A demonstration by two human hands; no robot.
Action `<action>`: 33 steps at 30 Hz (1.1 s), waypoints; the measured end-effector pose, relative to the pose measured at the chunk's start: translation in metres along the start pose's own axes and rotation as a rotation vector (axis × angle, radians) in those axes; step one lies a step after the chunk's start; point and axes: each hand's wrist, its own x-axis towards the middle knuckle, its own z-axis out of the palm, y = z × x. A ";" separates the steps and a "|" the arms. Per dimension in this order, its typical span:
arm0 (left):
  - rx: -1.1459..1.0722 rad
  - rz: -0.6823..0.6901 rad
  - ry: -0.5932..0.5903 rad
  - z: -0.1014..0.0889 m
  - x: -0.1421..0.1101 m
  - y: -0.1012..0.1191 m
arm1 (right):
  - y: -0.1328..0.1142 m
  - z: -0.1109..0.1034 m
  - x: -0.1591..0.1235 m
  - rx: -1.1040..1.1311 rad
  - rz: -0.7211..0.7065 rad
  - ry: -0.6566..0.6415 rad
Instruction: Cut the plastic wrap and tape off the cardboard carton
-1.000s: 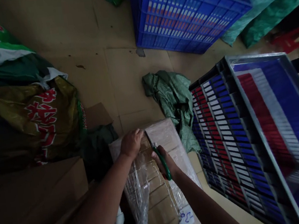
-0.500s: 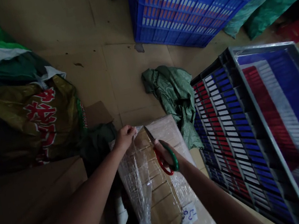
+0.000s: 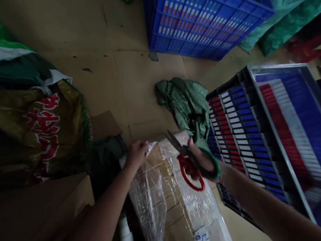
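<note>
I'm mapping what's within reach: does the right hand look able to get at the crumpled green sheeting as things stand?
Probably, yes: the green sheeting lies just beyond the right hand, nothing visibly between, though that hand holds scissors.

a dim space that looks like a storeroom or packing area. two large plastic crates stand towards the right, a blue crate (image 3: 194, 22) and a dark-framed crate (image 3: 238, 137) striped red, white and blue. a gold sack (image 3: 12, 118) with red lettering slumps at left. in the foreground are a cardboard box (image 3: 40, 203) and a film-wrapped package (image 3: 171, 215) with a marked label (image 3: 202, 238).
</note>
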 end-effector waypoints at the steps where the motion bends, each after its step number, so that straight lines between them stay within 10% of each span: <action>1: 0.107 0.011 0.002 0.003 0.000 0.005 | 0.017 -0.003 -0.009 0.016 0.030 0.049; 8: 0.643 -0.043 -0.145 0.022 0.003 0.049 | 0.077 0.005 -0.049 0.191 0.109 0.014; 19: 0.398 0.017 -0.534 -0.016 0.038 0.026 | -0.007 0.013 -0.004 0.038 0.205 -0.049; 33: 0.074 0.035 -0.483 -0.022 0.038 0.007 | -0.084 0.025 0.050 -0.154 0.539 -0.073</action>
